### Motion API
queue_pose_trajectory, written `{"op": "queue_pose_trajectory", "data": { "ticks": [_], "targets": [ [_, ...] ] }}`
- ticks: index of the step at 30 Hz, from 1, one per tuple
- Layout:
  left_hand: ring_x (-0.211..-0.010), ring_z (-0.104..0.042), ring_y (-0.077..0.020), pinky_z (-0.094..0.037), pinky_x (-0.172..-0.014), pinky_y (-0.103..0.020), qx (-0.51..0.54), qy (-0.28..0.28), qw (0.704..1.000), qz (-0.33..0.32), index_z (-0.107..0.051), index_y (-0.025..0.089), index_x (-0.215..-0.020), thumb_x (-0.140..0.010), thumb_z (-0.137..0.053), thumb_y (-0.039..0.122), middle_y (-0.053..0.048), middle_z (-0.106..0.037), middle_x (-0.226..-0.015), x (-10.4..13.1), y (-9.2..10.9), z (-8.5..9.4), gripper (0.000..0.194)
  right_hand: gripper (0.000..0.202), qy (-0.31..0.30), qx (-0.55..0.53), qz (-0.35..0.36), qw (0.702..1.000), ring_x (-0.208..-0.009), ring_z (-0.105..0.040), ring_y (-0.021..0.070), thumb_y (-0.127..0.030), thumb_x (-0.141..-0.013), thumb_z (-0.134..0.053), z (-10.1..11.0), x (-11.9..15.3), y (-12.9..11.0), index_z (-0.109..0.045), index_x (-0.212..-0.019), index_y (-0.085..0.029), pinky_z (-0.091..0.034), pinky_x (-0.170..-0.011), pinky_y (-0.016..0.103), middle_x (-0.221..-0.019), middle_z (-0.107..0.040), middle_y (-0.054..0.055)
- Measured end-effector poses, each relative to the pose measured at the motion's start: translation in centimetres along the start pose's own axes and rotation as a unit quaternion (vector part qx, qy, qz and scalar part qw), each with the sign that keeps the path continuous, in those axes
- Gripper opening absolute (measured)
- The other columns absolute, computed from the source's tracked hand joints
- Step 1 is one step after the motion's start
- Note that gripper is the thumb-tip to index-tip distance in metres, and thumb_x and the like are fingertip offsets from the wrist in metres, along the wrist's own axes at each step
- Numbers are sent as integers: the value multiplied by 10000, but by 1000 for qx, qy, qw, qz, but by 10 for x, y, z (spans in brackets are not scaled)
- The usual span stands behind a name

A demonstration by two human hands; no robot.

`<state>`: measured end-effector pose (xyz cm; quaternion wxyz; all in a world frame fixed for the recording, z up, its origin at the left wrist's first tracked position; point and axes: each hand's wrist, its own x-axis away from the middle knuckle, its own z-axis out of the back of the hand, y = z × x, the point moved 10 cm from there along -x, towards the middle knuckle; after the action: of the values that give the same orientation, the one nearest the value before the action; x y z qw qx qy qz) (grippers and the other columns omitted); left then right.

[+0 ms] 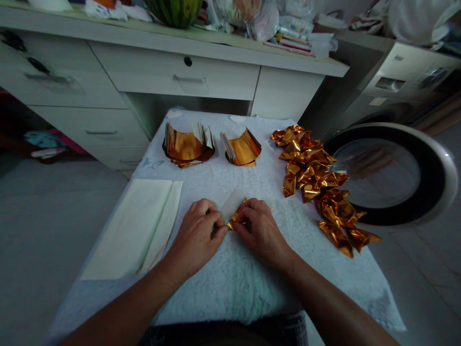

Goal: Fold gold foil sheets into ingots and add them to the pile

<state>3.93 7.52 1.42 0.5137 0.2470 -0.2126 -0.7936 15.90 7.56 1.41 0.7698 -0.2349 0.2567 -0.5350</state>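
Note:
Near the middle of the cloth-covered table, my left hand [201,226] and my right hand [261,228] meet over a small piece of gold foil paper [233,220] with a whitish sheet [232,202] attached or lying behind it. The fingers of both hands pinch the foil, left at its lower left end, right along its right side. Much of the foil is hidden under my right fingers. Beyond them stand two curled stacks of gold foil paper, a larger stack [185,145] and a smaller stack [243,149]. Several folded gold foil pieces [309,166] lie heaped on the right.
A folded pale sheet [129,226] lies on the table's left. The light cloth [216,274] covers the tabletop. Behind is a white drawer unit [187,77] with a watermelon [175,10] on top. An open washing machine door [392,173] reaches close to the table's right edge.

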Motion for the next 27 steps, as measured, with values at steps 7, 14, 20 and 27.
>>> {"op": "queue_pose_trajectory", "data": {
  "ticks": [7,14,20,27],
  "targets": [
    [-904,-504,-231,-477,-822,-444,2,-24,1000,-1,-588,192,-726,-841,-551,135,-40,-520,-892,2,2,0,134,138,8,-2,-1,1000,-877,-493,211,-107,-826,-610,0,-1,-1,-571,-723,-189,-414,-822,381,-889,-563,57],
    [-907,-494,-234,-475,-816,-439,-13,-15,1000,-8,-574,191,-716,-806,-558,90,-46,-516,-890,1,2,-2,135,147,10,2,-10,1000,-864,-496,210,-87,-792,-617,-1,-2,0,-563,-698,-186,-410,-813,382,-870,-563,56],
    [-899,-507,-224,-486,-809,-418,-21,1,1000,-8,-573,201,-695,-780,-587,97,-33,-526,-885,2,1,-1,134,132,7,8,-15,1000,-864,-488,209,-112,-813,-617,-2,-1,3,-561,-723,-191,-398,-810,372,-867,-555,50],
    [-967,-497,-250,-460,-847,-458,10,-10,1000,18,-555,211,-825,-776,-586,80,-38,-522,-950,4,-4,-1,144,104,-11,17,-11,1000,-860,-484,209,-119,-816,-635,-4,-3,1,-562,-791,-188,-377,-798,363,-885,-564,49]
  ]
}}
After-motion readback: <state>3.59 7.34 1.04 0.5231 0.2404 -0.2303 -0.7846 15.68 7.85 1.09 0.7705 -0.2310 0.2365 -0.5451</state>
